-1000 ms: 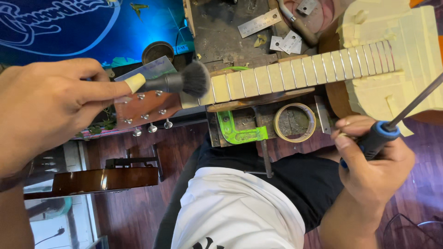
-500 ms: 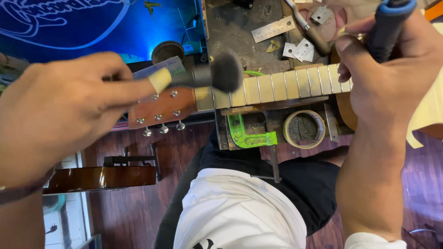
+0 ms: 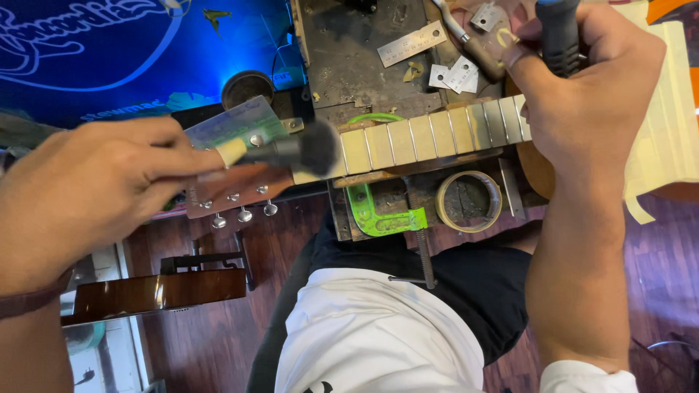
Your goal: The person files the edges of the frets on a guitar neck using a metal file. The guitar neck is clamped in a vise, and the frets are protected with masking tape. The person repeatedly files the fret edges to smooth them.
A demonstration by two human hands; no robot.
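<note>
A guitar lies across the workbench, its fretboard [image 3: 429, 138] covered in pale masking tape between the frets. My left hand [image 3: 95, 193] grips a small black-bristled brush [image 3: 295, 151], whose bristles rest on the neck near the headstock [image 3: 233, 189] with its silver tuners. My right hand [image 3: 582, 94] is closed around a tool with a dark blue and black handle [image 3: 559, 33], held upright over the upper frets near the guitar body [image 3: 666, 124], which is also taped.
A green clamp [image 3: 382, 215] and a roll of tape [image 3: 468, 201] sit below the neck. A metal ruler [image 3: 412, 44], small metal pieces and another tool lie on the grimy bench. A blue mat is at upper left. Another guitar [image 3: 153, 291] stands at lower left.
My right hand rose from the lower right to above the upper frets, turning the blue-handled tool upright. The brush stayed on the neck by the headstock.
</note>
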